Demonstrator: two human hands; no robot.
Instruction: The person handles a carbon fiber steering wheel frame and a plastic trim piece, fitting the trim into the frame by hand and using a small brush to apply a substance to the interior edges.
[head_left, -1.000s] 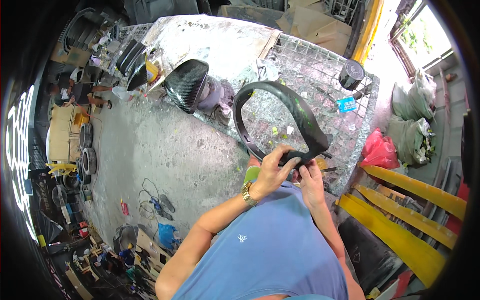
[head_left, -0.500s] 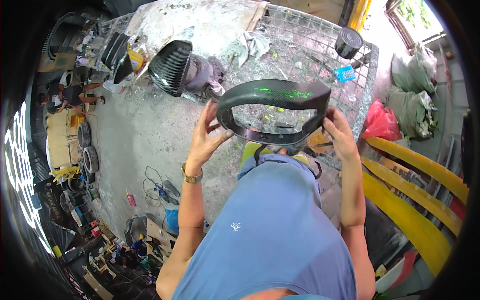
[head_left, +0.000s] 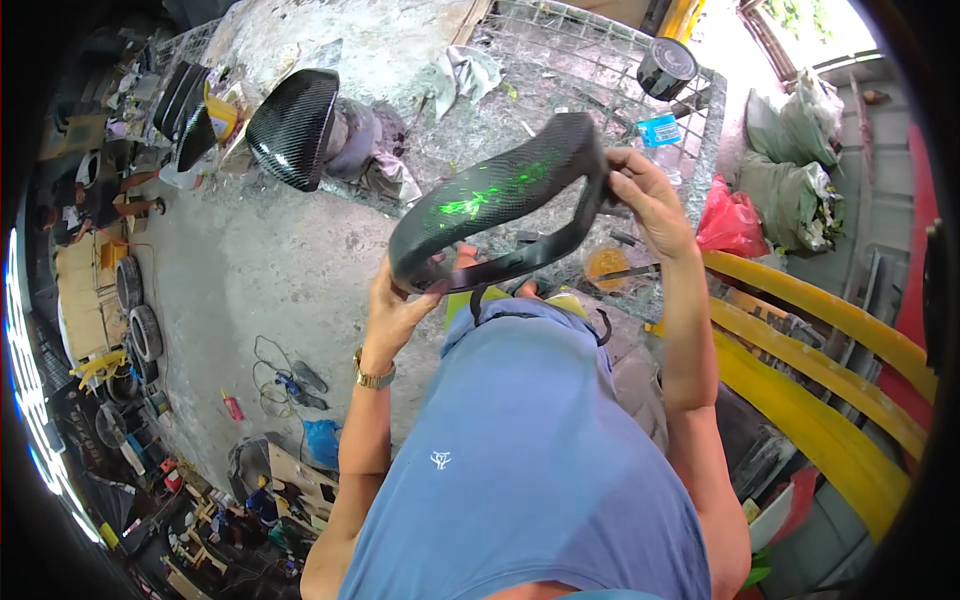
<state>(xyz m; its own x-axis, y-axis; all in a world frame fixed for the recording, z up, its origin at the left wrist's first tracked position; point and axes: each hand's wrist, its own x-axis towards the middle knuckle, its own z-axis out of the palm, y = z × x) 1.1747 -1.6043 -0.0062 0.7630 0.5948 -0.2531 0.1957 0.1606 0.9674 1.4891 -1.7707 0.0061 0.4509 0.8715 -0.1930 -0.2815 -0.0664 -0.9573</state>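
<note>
In front of my waist I hold up a black carbon-fibre trim piece (head_left: 490,190), an open loop with bright green marks on its broad woven face. It is tilted, its right end higher than its left. My left hand (head_left: 395,312) grips the lower left end, thumb inside the rim and the other fingers partly hidden behind it. My right hand (head_left: 652,205) pinches the upper right end between thumb and fingers. Beyond the piece, toward the left, a glossy carbon-fibre shell (head_left: 293,128) rests next to a grey crumpled cloth (head_left: 385,165) by the worktable.
The stained worktable (head_left: 330,40) with wire mesh stretches across the far side, bearing a black can (head_left: 667,68) and a blue packet (head_left: 659,130). Yellow curved panels (head_left: 800,410) crowd my right, near a red bag (head_left: 731,218). Cables (head_left: 275,385) and tyres (head_left: 146,332) lie on the left floor.
The trim piece has tipped, its right end rising and its left end dropping, so more of its green-marked face shows. Both hands keep their grip. The whole view has shifted slightly.
</note>
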